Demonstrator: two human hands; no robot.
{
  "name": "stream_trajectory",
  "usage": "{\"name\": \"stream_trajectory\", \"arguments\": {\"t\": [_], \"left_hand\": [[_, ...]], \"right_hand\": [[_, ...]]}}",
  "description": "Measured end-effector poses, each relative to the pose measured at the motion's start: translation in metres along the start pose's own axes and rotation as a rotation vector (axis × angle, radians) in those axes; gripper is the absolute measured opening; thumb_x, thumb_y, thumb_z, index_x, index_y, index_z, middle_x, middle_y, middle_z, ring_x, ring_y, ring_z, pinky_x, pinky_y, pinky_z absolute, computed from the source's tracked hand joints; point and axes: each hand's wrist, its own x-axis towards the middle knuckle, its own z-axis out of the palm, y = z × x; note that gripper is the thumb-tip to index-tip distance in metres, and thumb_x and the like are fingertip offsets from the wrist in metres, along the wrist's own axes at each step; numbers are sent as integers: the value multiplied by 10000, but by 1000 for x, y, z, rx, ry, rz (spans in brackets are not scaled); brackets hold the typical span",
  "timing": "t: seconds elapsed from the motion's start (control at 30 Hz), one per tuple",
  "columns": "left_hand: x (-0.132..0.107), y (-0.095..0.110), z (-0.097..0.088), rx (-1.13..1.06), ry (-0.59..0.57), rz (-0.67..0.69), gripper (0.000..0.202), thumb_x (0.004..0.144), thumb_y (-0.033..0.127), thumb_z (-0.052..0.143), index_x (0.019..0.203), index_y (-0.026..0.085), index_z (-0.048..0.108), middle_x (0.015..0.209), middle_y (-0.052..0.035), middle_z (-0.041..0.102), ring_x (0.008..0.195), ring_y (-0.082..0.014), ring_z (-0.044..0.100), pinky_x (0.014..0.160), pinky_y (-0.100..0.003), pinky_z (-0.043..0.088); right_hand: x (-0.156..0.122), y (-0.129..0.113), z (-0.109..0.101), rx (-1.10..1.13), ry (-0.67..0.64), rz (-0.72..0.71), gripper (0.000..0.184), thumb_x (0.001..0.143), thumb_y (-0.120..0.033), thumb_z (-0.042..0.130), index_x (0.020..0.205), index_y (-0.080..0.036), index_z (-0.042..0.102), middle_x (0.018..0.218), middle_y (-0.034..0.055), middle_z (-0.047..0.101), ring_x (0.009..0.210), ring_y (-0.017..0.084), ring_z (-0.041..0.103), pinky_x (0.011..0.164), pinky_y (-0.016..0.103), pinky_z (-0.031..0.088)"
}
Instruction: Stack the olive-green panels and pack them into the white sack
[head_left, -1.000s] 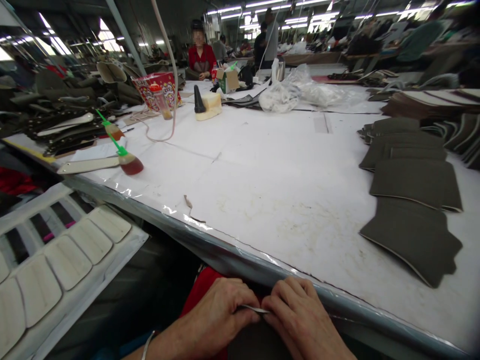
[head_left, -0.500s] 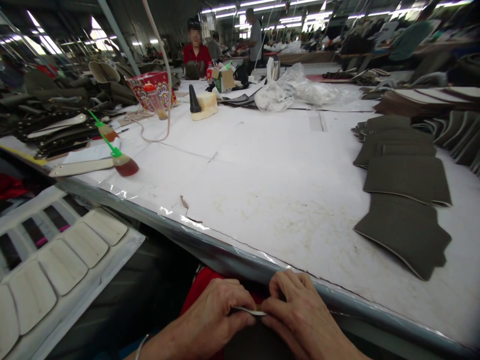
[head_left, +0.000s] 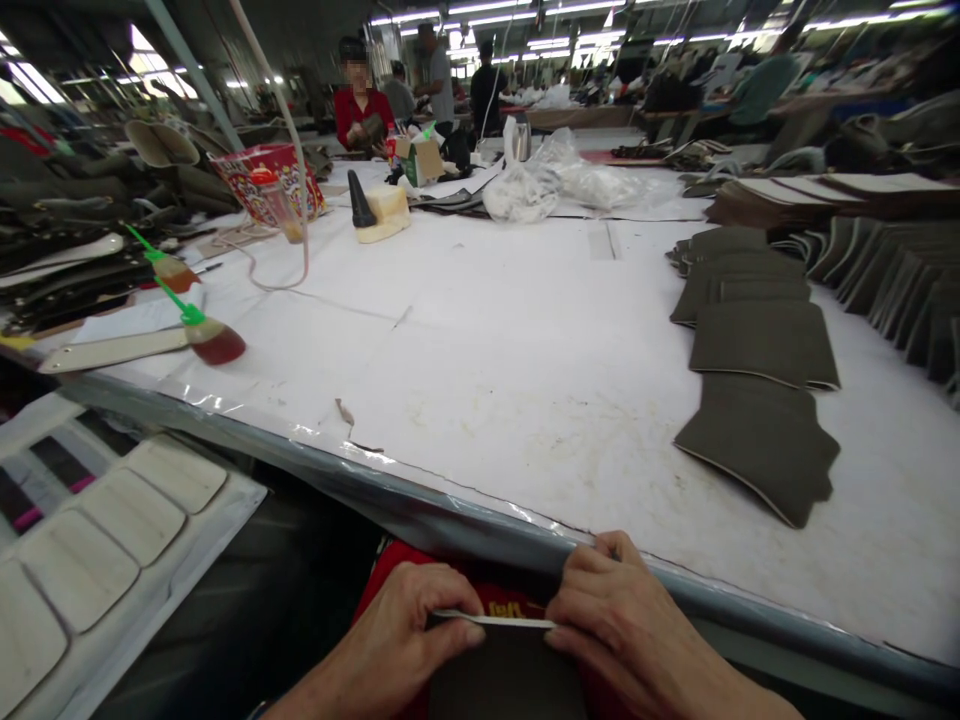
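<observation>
A dark grey-brown leather panel (head_left: 510,672) with a pale edge is held low in front of me, below the near edge of the table. My left hand (head_left: 420,630) pinches its top edge on the left, thumb on the face and fingers behind. On the right, my right hand (head_left: 607,610) grips the same edge with thumb and curled fingers. Between the hands the pale edge runs nearly straight. The panel's lower part is cut off by the bottom of the view.
Similar dark panels (head_left: 761,440) lie overlapped on the right of the white table (head_left: 480,330). Squeeze bottles (head_left: 214,338) with green nozzles stand at left. A tray of cream pieces (head_left: 79,570) sits lower left. A person in red (head_left: 364,105) is across the table.
My hands have moved apart along the panel's edge, which now shows longer and straighter between them. The camera view has shifted, so the table things appear further left.
</observation>
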Motion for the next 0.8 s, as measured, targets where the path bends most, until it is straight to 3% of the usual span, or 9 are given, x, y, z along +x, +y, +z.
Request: {"name": "stream_trajectory", "arguments": {"t": [0.2,0.33,0.63,0.8], "left_hand": [[3,-3,1,17,8,-97,161,786,283,639,703,155,689,647,37,599,649,-104,497,602,-225,309],[0,-5,-5,-158,7,-172,167,755,294,649,732,137,703,636,22,580,651,-120,491,596,-227,325],[-3,-10,-1,-219,97,-79,254,788,339,637,662,122,674,572,23,511,590,-101,439,564,-228,298],[-2,-16,4,-292,100,-91,222,774,325,652,696,120,684,594,11,546,590,-102,457,558,-223,312]], "right_hand": [[-6,7,7,-47,63,-62,227,972,-187,485,749,-180,528,750,-31,574,764,154,448,781,368,206],[-11,13,9,-61,119,-119,265,995,-205,448,736,-178,496,716,-28,557,718,153,455,767,360,220],[-12,20,14,-167,134,-184,262,979,-197,493,719,-182,474,698,-38,572,707,147,500,771,351,259],[-15,15,13,-161,118,-116,245,968,-222,525,731,-184,477,711,-43,561,733,148,496,808,364,252]]}}
